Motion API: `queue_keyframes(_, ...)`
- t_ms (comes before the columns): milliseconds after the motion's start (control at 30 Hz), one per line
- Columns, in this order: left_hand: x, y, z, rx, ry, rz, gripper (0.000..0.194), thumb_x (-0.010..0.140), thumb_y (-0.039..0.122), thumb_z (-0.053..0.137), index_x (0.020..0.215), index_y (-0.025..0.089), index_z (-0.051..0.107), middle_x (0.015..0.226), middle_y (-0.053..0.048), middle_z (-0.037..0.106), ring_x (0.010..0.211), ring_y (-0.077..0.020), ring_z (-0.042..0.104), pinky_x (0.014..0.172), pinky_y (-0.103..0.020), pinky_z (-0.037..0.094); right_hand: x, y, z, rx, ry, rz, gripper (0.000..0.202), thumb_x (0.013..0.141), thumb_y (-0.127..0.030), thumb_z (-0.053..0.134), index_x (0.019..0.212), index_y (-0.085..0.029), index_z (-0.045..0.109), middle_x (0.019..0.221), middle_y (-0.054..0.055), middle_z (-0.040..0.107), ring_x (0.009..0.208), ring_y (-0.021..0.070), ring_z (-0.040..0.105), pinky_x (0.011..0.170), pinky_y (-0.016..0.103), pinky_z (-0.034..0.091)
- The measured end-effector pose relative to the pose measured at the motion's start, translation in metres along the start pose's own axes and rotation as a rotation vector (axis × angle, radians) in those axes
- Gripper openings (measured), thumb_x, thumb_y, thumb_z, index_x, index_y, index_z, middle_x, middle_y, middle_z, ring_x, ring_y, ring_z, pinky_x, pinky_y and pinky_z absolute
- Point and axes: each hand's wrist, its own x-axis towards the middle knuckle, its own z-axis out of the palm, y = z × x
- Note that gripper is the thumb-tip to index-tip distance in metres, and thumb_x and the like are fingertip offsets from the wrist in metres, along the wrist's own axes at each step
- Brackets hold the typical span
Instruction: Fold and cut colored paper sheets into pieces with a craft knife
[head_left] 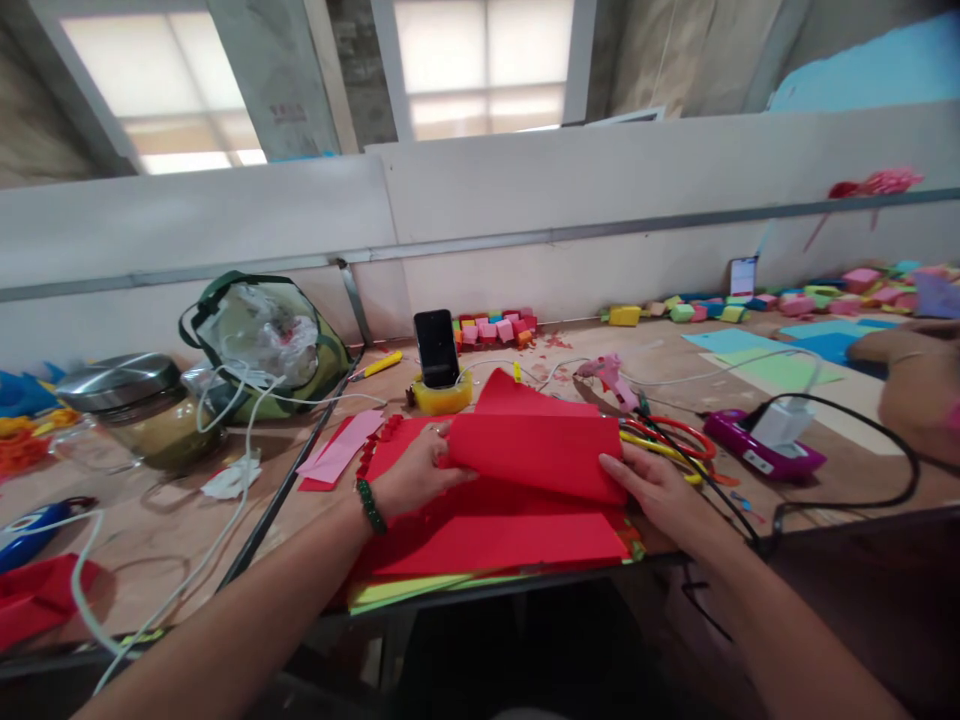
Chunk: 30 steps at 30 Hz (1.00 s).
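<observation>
A folded red paper sheet (536,455) is held up between my two hands, above more red sheets (495,540) lying on the table. My left hand (427,465) pinches its left end, thumb in front; a green bead bracelet is on that wrist. At the right end, my right hand (660,490) grips the sheet's edge with its thumb on the front. Yellow-green paper (420,592) sticks out under the stack at the table's front edge. Left of the stack lie pink paper strips (345,445) and a row of small red pieces (379,445).
Behind the paper, a phone (436,345) stands in a yellow holder. A pink glue gun (609,378), orange and yellow loops, and a purple power strip (765,448) with cables lie to the right. Another person's arm (911,385) reaches in there. A glass jar (142,420) and bag stand left.
</observation>
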Motion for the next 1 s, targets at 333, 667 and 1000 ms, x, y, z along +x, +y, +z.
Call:
queue_keyframes(333, -0.035, -0.006, 0.011, 0.278, 0.072, -0.427, 0.047, 0.071, 0.054, 0.066, 0.048, 0.017, 0.048, 0.045, 0.005, 0.039, 0.045, -0.0093, 0.034, 0.047, -0.026, 0.021, -0.011, 0.003, 0.013, -0.582, 0.2, -0.037, 0.035, 0.083, -0.052, 0.052, 0.063, -0.023, 0.053, 0.063, 0.002, 0.057, 0.062, 0.0191, 0.052, 0.058, 0.031, 0.037)
queue_keyframes(667, -0.02, -0.003, -0.001, 0.099, 0.135, -0.516, 0.041, 0.055, 0.048, 0.083, 0.066, 0.014, 0.061, 0.053, 0.002, 0.054, 0.047, -0.0104, 0.046, 0.044, -0.021, 0.028, 0.021, -0.004, 0.008, -0.324, 0.204, 0.031, 0.031, 0.061, -0.048, 0.071, 0.056, -0.02, 0.057, 0.054, -0.002, 0.059, 0.054, 0.0157, 0.052, 0.05, 0.027, 0.037)
queue_keyframes(1000, 0.022, -0.021, -0.019, -0.307, 0.28, -0.536, 0.09, 0.062, 0.039, 0.086, 0.138, 0.016, 0.044, 0.119, -0.015, 0.064, 0.11, -0.0261, 0.059, 0.074, -0.027, 0.045, 0.021, 0.006, 0.003, -0.079, 0.513, -0.025, 0.031, 0.058, -0.042, 0.076, 0.081, -0.022, 0.073, 0.072, 0.003, 0.072, 0.071, 0.0234, 0.064, 0.067, 0.034, 0.048)
